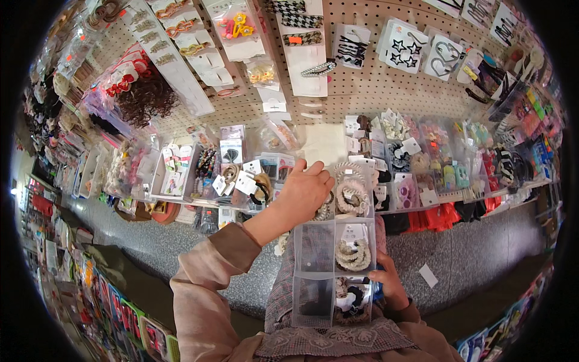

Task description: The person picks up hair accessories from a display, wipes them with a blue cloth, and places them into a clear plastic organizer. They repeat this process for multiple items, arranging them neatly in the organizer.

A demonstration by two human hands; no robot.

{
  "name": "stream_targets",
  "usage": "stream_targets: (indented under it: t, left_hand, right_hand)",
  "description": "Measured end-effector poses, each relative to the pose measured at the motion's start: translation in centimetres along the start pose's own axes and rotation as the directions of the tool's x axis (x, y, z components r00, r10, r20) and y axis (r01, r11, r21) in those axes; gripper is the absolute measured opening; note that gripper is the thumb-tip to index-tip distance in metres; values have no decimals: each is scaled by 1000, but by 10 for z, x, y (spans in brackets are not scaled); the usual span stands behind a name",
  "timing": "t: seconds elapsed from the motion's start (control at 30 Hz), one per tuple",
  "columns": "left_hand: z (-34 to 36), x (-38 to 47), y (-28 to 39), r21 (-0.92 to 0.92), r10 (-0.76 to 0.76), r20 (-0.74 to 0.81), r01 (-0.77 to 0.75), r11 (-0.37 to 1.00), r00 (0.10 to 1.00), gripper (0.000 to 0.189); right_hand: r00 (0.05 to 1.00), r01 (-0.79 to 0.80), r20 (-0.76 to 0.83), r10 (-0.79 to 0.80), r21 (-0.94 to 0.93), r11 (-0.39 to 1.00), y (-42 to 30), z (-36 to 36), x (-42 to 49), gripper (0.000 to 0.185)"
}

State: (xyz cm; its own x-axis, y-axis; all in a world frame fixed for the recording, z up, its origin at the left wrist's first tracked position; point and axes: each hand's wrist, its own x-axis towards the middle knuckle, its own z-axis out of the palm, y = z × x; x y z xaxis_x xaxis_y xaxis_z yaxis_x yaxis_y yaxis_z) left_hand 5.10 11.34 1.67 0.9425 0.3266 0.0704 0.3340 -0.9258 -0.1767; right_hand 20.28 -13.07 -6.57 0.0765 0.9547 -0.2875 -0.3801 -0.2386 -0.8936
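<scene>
A clear plastic divided box (314, 274) stretches from the shelf edge towards my body, over my lap. My right hand (390, 281) grips its right wall, thumb on the rim. My left hand (304, 192) is over the far left compartment with curled fingers; what they hold is hidden. Beneath that hand, beaded or coiled hair ties (325, 209) partly show. Pale coiled hair ties (352, 197) fill the far right compartment. Cream hair ties on a card (353, 254) lie in the middle right one, and dark and beige scrunchies (353, 301) in the near right one. Two left compartments look bare.
Clear bins of hair accessories (423, 158) line the shelf on the right. A white tray of carded clips (174, 174) and loose hair ties (230, 174) sit left. Carded hair clips (402, 47) hang on a pegboard (353, 97). A white paper (428, 276) lies on the speckled floor (461, 249).
</scene>
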Motion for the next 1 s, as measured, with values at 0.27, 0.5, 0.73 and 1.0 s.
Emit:
stream_targets:
  t: [0.27,0.5,0.73,1.0]
  left_hand:
    - [5,-2,-1,-17,-34,-76,33,999,997,36]
    - [2,-3,-3,-104,-18,-183,-1,995,983,40]
    - [-16,-12,-15,-379,-206,-194,120,918,959,40]
    - [-17,-47,-88,-798,-766,-105,406,446,635,29]
  right_hand:
    - [998,50,31,-50,4,999,2,-1,0,81]
    - [999,49,-1,-49,68,996,-4,4,1,72]
    - [1000,27,-3,-27,167,986,-5,4,1,67]
    - [997,58,-50,-56,49,997,2,-10,4,76]
